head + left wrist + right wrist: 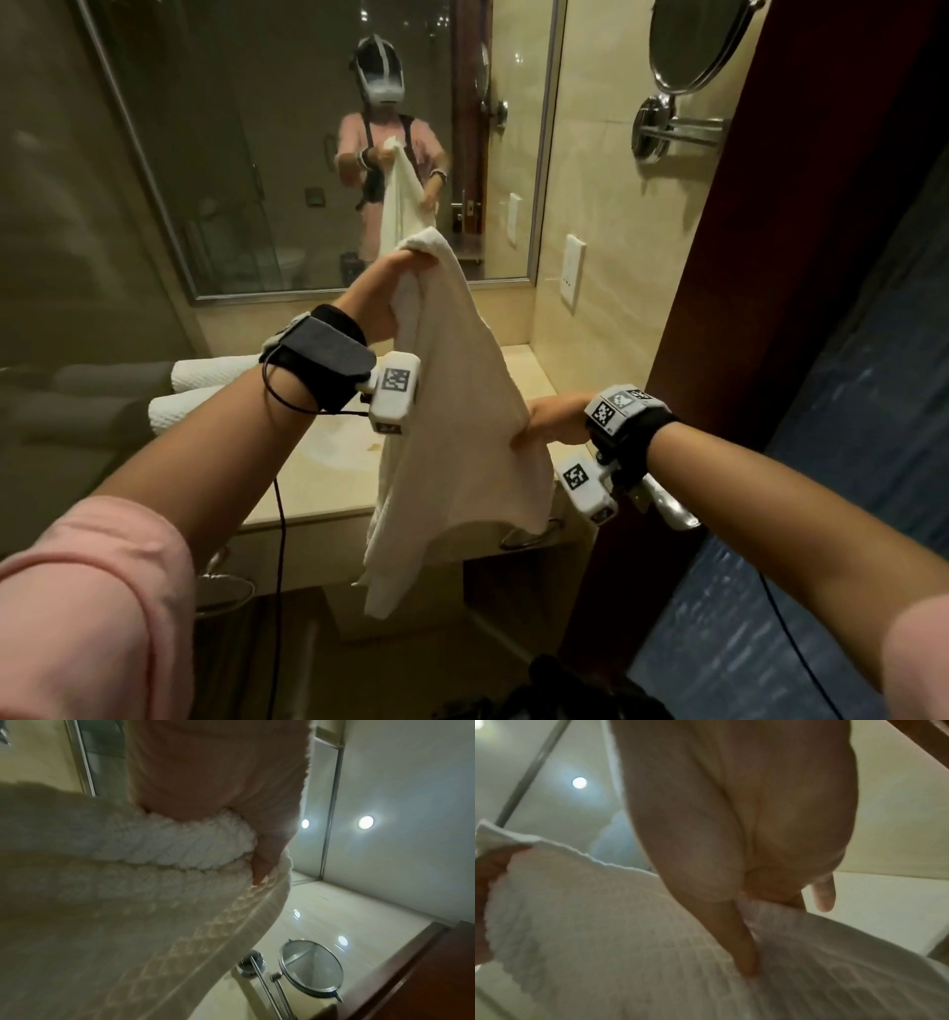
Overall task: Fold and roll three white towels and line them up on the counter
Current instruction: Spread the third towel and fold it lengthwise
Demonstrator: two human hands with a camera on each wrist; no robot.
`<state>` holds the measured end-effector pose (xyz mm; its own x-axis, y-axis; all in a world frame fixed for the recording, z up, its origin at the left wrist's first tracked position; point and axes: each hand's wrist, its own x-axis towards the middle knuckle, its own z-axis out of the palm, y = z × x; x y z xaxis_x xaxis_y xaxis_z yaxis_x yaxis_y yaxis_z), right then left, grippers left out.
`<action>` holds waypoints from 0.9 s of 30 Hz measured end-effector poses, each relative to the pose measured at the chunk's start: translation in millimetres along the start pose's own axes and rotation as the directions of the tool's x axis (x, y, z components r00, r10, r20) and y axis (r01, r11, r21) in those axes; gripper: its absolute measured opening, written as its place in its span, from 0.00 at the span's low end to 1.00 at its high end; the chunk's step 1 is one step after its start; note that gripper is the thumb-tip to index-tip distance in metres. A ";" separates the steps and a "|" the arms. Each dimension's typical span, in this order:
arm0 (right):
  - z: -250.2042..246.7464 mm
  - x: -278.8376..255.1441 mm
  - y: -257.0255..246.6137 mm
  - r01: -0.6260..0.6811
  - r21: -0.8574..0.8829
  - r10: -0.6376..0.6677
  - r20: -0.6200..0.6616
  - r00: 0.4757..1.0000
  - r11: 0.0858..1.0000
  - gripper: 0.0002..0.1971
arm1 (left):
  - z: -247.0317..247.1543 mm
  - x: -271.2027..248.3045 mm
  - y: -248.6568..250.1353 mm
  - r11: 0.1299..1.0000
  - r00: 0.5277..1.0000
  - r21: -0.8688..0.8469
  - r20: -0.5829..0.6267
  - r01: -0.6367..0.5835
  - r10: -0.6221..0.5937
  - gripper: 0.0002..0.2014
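A white textured towel hangs in the air over the counter's front edge. My left hand grips its top corner, raised high in front of the mirror; the left wrist view shows fingers curled over the bunched towel. Lower and to the right, my right hand pinches the towel's right edge; in the right wrist view the thumb and fingers clamp the towel. Two rolled white towels lie side by side at the counter's back left, partly hidden by my left arm.
The beige stone counter runs below a large wall mirror. A round swing-arm mirror sticks out from the right wall beside a dark wooden door frame. Towel rings hang under the counter front.
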<state>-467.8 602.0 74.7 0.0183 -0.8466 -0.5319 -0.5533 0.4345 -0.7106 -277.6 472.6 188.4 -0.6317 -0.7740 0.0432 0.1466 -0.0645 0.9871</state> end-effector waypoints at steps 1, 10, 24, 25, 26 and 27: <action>-2.0 4.1 1.8 -0.004 -0.008 0.004 -0.017 1.000 1.000 0.21 | -6.9 4.6 -0.3 1.000 1.000 0.012 -0.014 0.008 -0.007 0.08; -32.9 17.7 -5.0 -0.176 -0.332 0.160 -0.076 0.984 0.927 0.05 | -70.6 43.5 -17.8 0.942 0.965 0.334 -0.233 -0.038 0.121 0.18; -113.5 57.2 -48.1 -0.494 -0.676 0.011 -0.584 0.812 0.547 0.14 | -160.1 112.4 -72.3 0.995 0.923 0.082 -0.385 0.050 -0.015 0.06; -118.5 62.1 -48.3 -0.519 -0.670 -0.019 -0.622 0.783 0.531 0.14 | -164.1 120.3 -76.5 0.993 0.916 0.112 -0.402 0.048 0.001 0.07; -123.5 67.8 -49.1 -0.543 -0.658 -0.031 -0.651 0.759 0.522 0.13 | -169.3 127.9 -81.4 0.987 0.912 0.150 -0.409 0.051 0.015 0.08; -127.3 73.2 -50.8 -0.555 -0.652 -0.045 -0.668 0.743 0.517 0.13 | -175.6 136.4 -86.3 0.983 0.911 0.174 -0.413 0.057 0.020 0.09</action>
<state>-544.3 478.8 130.5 -0.5177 -0.8537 -0.0562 -0.8392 0.4939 0.2277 -242.7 262.0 82.0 -0.2580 -0.9661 -0.0045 -0.0248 0.0020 0.9997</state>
